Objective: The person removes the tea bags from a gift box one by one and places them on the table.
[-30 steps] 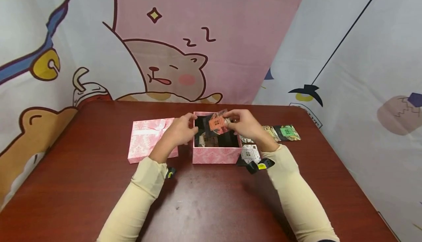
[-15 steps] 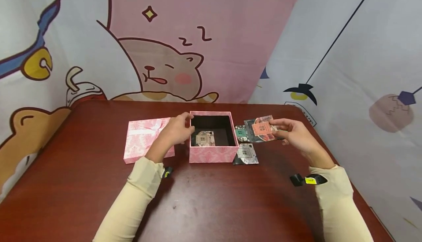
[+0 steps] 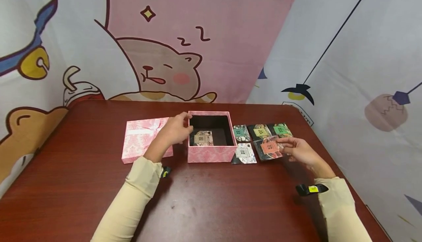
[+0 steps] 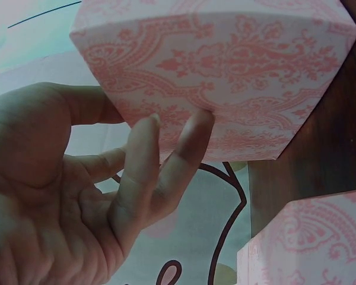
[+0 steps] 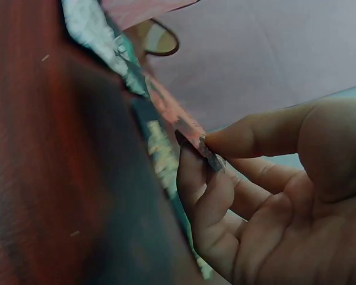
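Note:
Between the thumb and fingers of my right hand [image 3: 298, 153] is a flat dark packet with an orange label [image 3: 270, 148], pinched at its right end. In the right wrist view the packet [image 5: 172, 110] shows nearly edge-on, close over the table. My left hand [image 3: 176, 129] rests its spread, slightly bent fingers against the left side of a pink patterned box [image 3: 212, 154]. The left wrist view shows the fingertips right at the box's side wall [image 4: 225, 71]. Inside the lidless box, a packet with a beige label [image 3: 203, 138] lies on the black bottom.
Right of the box lie flat packets with teal [image 3: 241, 133], yellow [image 3: 261, 131], green [image 3: 280, 129] and white [image 3: 244, 153] labels. The pink box lid [image 3: 140, 143], with a white ribbon bow, lies to the left. A printed cloth [image 3: 244, 44] hangs behind the reddish-brown table [image 3: 211, 205].
My right hand has carried the orange-labelled packet out of the box, to the right, then lowered it toward the table beside the white-labelled packet. My left hand has stayed at the box.

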The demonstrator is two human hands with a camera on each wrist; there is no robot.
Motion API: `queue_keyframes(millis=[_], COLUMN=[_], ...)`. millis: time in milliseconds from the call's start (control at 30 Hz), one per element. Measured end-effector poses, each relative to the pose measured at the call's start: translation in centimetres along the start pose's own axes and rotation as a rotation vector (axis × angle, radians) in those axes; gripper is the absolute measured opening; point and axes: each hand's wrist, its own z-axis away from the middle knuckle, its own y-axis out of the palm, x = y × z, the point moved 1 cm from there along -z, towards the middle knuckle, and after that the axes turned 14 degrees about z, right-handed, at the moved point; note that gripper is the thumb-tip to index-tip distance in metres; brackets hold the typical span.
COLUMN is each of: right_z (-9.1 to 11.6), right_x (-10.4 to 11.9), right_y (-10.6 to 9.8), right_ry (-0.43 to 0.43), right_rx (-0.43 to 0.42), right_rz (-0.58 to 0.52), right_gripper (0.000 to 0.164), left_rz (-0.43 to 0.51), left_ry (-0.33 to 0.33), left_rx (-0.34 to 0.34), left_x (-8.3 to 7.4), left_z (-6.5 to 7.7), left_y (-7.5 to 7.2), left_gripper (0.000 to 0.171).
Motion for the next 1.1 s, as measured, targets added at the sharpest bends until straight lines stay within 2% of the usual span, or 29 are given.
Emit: queue_keyframes(millis=[200, 400, 633, 867, 1100], right_z=[-0.8, -1.1, -1.1, -0.7, -0.5], right_x=[-1.5, -1.9, -1.6, -0.7, -0.4], right_y=[1.0, 1.1, 1.0, 1.0, 0.9], right_ry=[0.022, 0.017, -0.016, -0.033, 0.011], right_rx=[0.034, 0.005, -0.029, -0.045, -0.036], right_rz=[0.028, 0.085, 0.176, 0.202, 0.254], right_gripper=[0.046, 0.047, 0.048, 0.053, 0.05], left_rz=[-0.009, 0.007, 0.007, 0.007, 0.009], left_ry=[0.006, 0.018, 0.001, -0.008, -0.003], left_rx=[-0.005, -0.006, -0.006, -0.011, -0.01], left_x=[0.1, 0.1, 0.1, 0.1, 0.1], left_z=[0.0, 0.0, -0.1, -0.2, -0.2], left_y=[0.1, 0.1, 0.1, 0.0, 0.1], left_gripper=[0.045, 0.045, 0.045, 0.046, 0.045])
